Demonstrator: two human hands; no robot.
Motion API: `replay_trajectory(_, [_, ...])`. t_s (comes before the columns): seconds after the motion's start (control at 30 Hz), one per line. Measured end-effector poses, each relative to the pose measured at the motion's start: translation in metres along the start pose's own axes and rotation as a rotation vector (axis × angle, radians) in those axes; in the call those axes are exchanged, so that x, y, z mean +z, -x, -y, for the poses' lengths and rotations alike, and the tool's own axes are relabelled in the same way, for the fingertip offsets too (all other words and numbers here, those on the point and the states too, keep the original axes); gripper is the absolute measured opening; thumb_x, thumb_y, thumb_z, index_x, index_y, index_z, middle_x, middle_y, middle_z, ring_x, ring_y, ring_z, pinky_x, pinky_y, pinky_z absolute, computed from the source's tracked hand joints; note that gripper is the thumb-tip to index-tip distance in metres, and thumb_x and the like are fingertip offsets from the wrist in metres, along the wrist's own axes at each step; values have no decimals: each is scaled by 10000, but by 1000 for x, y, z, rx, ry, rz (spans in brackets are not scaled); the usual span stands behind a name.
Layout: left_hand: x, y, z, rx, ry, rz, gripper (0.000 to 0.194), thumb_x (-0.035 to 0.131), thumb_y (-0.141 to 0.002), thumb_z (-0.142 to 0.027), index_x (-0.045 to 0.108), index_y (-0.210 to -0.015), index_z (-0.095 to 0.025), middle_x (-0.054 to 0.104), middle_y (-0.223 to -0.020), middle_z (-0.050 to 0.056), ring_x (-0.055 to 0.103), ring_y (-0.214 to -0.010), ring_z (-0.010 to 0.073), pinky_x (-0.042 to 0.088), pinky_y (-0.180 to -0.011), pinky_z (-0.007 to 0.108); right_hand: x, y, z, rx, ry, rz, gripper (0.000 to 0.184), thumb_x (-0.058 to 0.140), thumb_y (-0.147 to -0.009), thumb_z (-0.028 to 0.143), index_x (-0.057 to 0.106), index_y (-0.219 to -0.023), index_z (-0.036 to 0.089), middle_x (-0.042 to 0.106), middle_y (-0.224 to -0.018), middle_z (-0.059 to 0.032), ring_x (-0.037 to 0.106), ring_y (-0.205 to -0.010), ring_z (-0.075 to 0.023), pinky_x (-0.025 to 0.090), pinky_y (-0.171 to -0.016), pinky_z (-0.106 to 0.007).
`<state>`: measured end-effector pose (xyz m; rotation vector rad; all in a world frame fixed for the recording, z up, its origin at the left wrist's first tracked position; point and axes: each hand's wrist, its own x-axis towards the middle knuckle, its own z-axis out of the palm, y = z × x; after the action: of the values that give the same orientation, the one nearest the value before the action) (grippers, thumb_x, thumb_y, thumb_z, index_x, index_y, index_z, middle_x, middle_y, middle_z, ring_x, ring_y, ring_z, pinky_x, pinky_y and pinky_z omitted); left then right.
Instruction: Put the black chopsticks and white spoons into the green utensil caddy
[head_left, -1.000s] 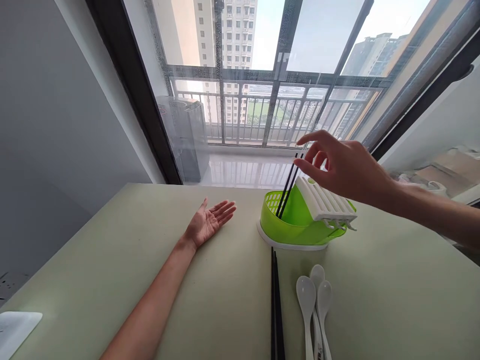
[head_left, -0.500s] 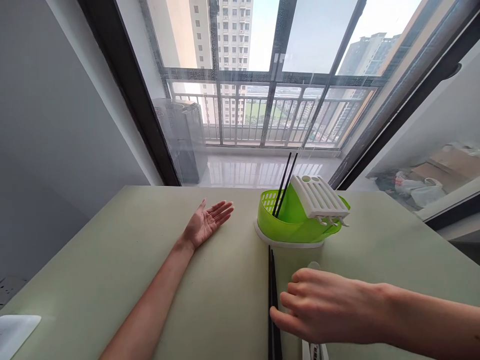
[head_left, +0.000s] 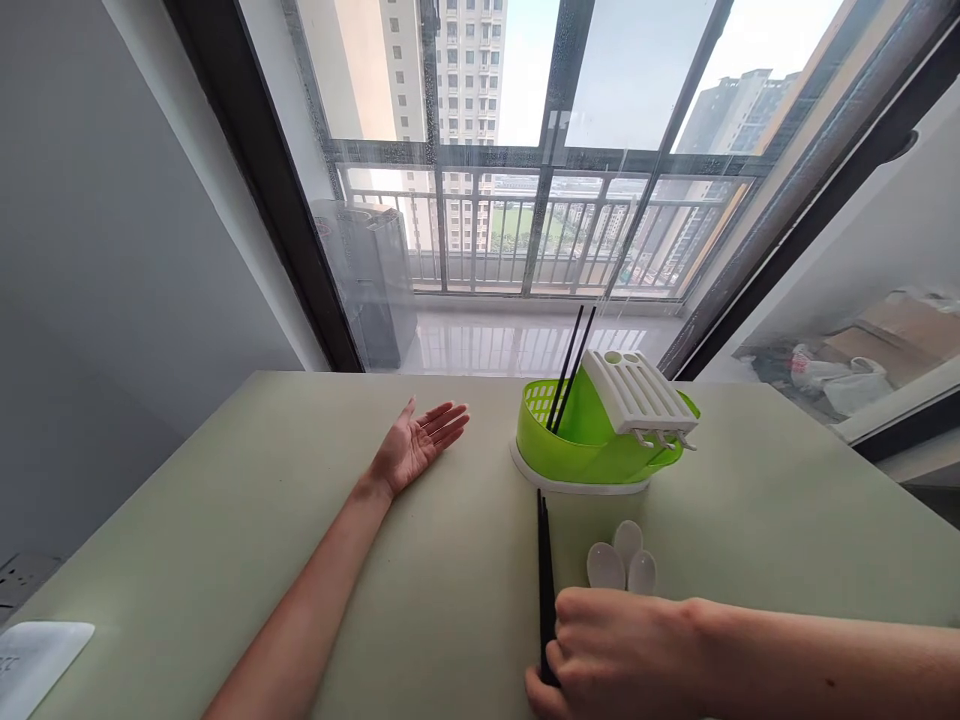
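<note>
My left hand (head_left: 417, 446) lies palm up on the pale green table (head_left: 225, 520), fingers spread, holding nothing. My right hand (head_left: 611, 655) is at the near edge, fingers curled around the near end of a pair of black chopsticks (head_left: 544, 560) that lie flat on the table. Just right of them lie three white spoons (head_left: 621, 565), their handles hidden under my hand. Farther back stands a green utensil holder (head_left: 577, 450) with a white slotted lid (head_left: 636, 392) tilted up; two black chopsticks (head_left: 570, 365) lean upright in it.
A white flat object (head_left: 37, 665) sits at the table's near left corner. Behind the table a large window (head_left: 525, 150) looks onto a balcony with a railing. A grey wall (head_left: 112, 250) stands on the left.
My right hand came down from the upright chopsticks in the holder to the near edge and closed on the lying chopsticks. My left hand has not moved.
</note>
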<state>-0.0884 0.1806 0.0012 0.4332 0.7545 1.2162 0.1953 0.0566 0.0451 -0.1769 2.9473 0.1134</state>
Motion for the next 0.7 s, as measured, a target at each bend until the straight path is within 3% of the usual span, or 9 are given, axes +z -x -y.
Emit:
replay_trajectory(0.13, [0, 0, 0, 3, -10, -19, 521, 447, -1039, -439, 611, -1302, -20, 624, -1388, 252, 648, -1257, 302, 543, -1061, 400, 3, -6, 0, -1, -3, -39, 63, 669, -810, 124, 644, -851, 165, 622, -510, 32, 505, -424, -134, 172, -417, -305])
replay_trajectory(0.33, [0, 1, 0, 8, -38, -18, 515, 438, -1042, -449, 654, -1226, -19, 615, -1400, 252, 654, -1246, 312, 548, -1049, 395, 0, -11, -1, -19, -16, 7, 99, 714, -785, 134, 622, -775, 172, 630, -507, 31, 513, -417, -125, 172, -406, -294])
replay_trajectory(0.7, [-6, -3, 1, 4, -24, -30, 495, 440, -1043, -439, 669, -1182, -23, 669, -1321, 251, 690, -1184, 303, 564, -1022, 401, -14, -14, -7, -7, -27, 39, 174, 680, -846, 120, 604, -707, 190, 657, -559, 23, 503, -448, -119, 194, -427, -296])
